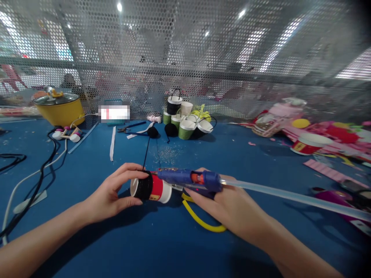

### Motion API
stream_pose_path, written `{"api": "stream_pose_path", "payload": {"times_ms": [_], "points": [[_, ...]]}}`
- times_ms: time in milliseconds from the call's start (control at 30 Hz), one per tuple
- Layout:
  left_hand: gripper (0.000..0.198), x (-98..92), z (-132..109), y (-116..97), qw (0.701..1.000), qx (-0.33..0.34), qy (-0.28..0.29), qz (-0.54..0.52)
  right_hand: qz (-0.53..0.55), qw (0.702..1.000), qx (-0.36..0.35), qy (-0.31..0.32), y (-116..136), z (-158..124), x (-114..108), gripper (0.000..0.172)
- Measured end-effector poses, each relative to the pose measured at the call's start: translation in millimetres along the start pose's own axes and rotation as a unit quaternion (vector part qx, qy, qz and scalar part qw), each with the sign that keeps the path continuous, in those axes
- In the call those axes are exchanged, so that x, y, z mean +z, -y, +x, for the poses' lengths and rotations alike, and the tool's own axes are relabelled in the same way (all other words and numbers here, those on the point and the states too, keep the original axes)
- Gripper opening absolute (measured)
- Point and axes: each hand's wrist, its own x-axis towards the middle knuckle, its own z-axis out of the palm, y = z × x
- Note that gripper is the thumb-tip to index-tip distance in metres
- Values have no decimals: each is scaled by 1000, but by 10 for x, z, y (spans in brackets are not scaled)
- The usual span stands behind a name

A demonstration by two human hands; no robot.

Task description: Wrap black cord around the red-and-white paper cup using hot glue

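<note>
My left hand [111, 193] grips a small red-and-white paper cup [155, 189] lying on its side, partly wrapped in black yarn. A black strand runs from the cup up to a black yarn ball [152, 132]. My right hand [228, 204] holds a blue hot-glue gun [188, 177] with its nozzle at the cup's top edge. A long clear glue stick [290, 197] sticks out of the gun's back to the right. A yellow cord [199, 220] loops under my right hand on the blue table [174, 247].
Several finished yarn-wrapped cups with handles [185, 117] stand by the perforated metal screen [185, 58]. A yellow pot [59, 108] sits far left, with cables [43, 166] trailing over the table. Pink craft scraps and a red cup [307, 144] crowd the right side.
</note>
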Motion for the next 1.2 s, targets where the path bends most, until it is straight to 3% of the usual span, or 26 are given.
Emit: {"api": "stream_pose_path", "payload": {"times_ms": [467,933,1200], "points": [[44,5,-5,23,999,-10,-9,-41,65,997,29,-22,40,-46,-27,17],[46,54,12,54,979,-81,-71,-170,125,991,33,-16,73,-89,-20,14],[47,53,18,19,963,-169,-60,-202,143,989,44,2,93,-110,-18,11]]}}
